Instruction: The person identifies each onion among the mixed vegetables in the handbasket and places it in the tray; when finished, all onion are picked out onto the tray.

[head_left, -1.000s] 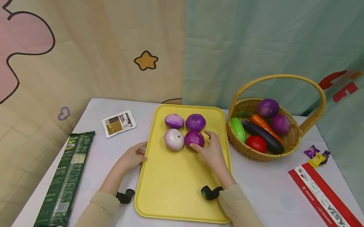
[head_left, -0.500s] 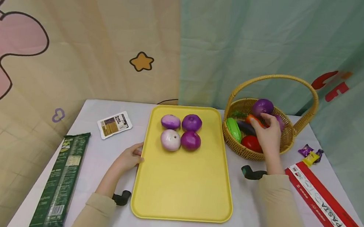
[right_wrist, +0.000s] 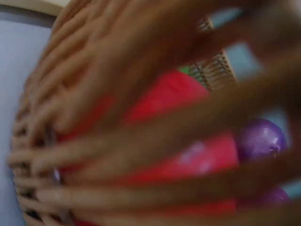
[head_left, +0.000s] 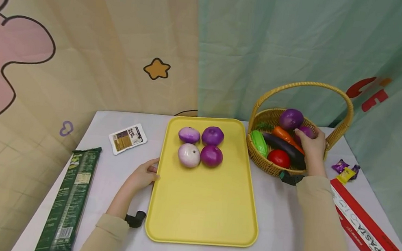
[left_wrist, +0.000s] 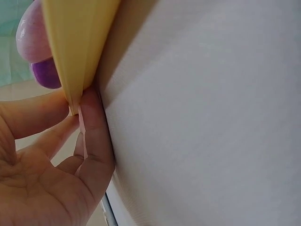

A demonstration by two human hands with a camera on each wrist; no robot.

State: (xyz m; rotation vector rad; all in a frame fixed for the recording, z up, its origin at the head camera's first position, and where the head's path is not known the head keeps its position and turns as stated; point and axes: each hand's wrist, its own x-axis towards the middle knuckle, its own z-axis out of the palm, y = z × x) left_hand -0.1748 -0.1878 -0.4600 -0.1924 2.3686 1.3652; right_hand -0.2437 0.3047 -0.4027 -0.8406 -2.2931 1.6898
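Observation:
My right hand (head_left: 307, 137) reaches into the wicker basket (head_left: 260, 163), its fingers curled round a purple onion (head_left: 306, 131) that it partly hides. A second purple onion (head_left: 291, 118), a carrot (head_left: 282, 134), an eggplant (head_left: 282, 145), a tomato (head_left: 279, 158) and a green vegetable (head_left: 259, 143) also lie in the basket. Several onions (head_left: 211, 155) sit at the far end of the yellow tray (head_left: 199, 207). My left hand (head_left: 151, 170) pinches the tray's left rim (left_wrist: 75, 42). The right wrist view is blurred and shows the tomato (right_wrist: 188, 141) and an onion (right_wrist: 261, 139).
A green pasta packet (head_left: 68, 201) lies along the table's left edge, with a small white packet (head_left: 127, 138) behind it. A long red pasta box (head_left: 373, 237) and wrapped sweets (head_left: 343, 169) lie right of the basket. Curtains hang close behind the table.
My right hand left the onion on the tray, crossed to the basket and closed round a purple onion there. The left hand stayed on the tray's rim.

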